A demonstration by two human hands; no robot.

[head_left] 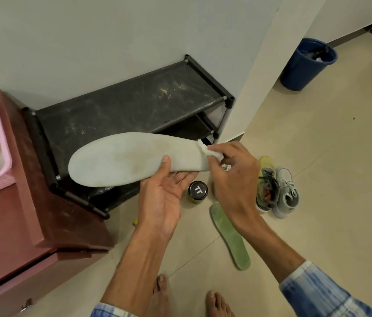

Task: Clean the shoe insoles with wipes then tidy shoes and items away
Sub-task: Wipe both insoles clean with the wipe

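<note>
The pale insole lies long axis left to right at mid-frame, its lower edge in the grip of the left hand; the right hand pinches the wipe at its right end, so strokes should run leftward

Home entryway. A dusty black shoe rack stood against the wall beyond the left hand. Sneakers sat on the tiled floor just right of the right hand, with a blue bin far beyond it. A maroon cabinet stood left of the left hand.
</note>
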